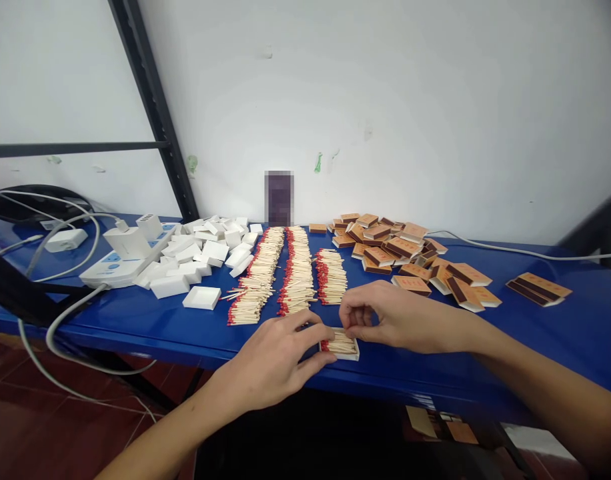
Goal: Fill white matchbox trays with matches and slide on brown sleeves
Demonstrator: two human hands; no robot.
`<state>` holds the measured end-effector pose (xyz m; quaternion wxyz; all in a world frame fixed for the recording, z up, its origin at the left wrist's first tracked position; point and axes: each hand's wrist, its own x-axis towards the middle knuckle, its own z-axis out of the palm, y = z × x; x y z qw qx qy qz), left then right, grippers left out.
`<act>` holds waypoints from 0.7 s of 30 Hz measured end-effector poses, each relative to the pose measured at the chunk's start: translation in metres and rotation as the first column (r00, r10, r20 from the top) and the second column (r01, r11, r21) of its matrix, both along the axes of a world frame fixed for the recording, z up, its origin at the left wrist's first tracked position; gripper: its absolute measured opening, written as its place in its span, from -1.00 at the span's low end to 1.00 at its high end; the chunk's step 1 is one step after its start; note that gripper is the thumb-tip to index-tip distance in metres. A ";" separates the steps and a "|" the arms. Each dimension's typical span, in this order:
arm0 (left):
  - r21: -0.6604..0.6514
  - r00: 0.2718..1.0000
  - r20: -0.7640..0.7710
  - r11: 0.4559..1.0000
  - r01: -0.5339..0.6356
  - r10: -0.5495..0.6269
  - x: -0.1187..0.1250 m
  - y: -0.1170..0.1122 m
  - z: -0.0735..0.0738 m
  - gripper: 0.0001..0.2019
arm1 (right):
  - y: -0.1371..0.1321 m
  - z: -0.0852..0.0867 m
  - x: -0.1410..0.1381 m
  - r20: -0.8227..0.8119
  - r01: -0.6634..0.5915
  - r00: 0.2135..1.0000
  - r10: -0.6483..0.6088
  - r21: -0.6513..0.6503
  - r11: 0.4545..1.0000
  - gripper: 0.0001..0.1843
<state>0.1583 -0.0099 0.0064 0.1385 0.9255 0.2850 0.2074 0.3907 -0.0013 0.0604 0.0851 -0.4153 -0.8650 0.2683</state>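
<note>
A white matchbox tray (pixel 348 356) filled with red-tipped matches (pixel 341 343) lies at the shelf's front edge. My left hand (pixel 285 350) grips its left end between thumb and fingers. Over the tray's right end, my right hand (pixel 378 319) is curled with thumb and forefinger pinched together; whatever is between them is hidden. Just behind the hands stretch two long rows of matches (pixel 298 273) and a shorter row (pixel 331 277), red heads mostly to the left. One white tray (pixel 202 298) sits apart at the left.
White trays (pixel 185 257) are heaped at the left behind a power strip (pixel 130 257) with chargers and cables. Brown matchbox sleeves (pixel 385 243) pile up at the right, with several more (pixel 538 289) farther right. A black metal post (pixel 155 107) stands at the left rear.
</note>
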 end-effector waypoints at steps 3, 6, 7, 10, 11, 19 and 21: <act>0.010 1.000 -0.025 1.000 0.014 -0.014 0.000 0.000 0.000 -0.81 | 0.003 -0.005 0.000 0.041 0.020 0.999 -0.025 0.112 0.994 -0.88; 0.016 0.999 -0.039 1.000 0.011 -0.010 0.000 0.001 0.000 -0.81 | 0.012 -0.015 0.002 0.100 0.045 0.991 -0.084 0.342 0.939 -0.87; 0.016 0.999 -0.041 1.000 0.008 -0.007 0.000 0.001 0.000 -0.82 | 0.016 -0.019 0.002 0.126 0.037 0.988 -0.093 0.391 0.920 -0.87; 0.016 0.999 -0.042 1.000 0.004 -0.003 0.000 0.001 0.001 -0.83 | 0.023 -0.025 0.003 0.189 0.016 0.977 -0.102 0.412 0.911 -0.85; 0.016 0.999 -0.040 1.000 0.002 -0.001 0.001 0.001 0.001 -0.83 | 0.024 -0.026 0.003 0.196 0.016 0.975 -0.104 0.405 0.914 -0.84; 0.021 0.999 -0.039 1.000 -0.010 0.011 0.000 0.000 0.000 -0.82 | 0.019 -0.024 0.001 0.172 0.042 0.979 -0.110 0.359 0.933 -0.87; 0.023 0.999 -0.042 1.000 -0.012 0.013 0.000 0.000 0.000 -0.82 | 0.018 -0.023 0.002 0.163 0.065 0.979 -0.123 0.325 0.944 -0.88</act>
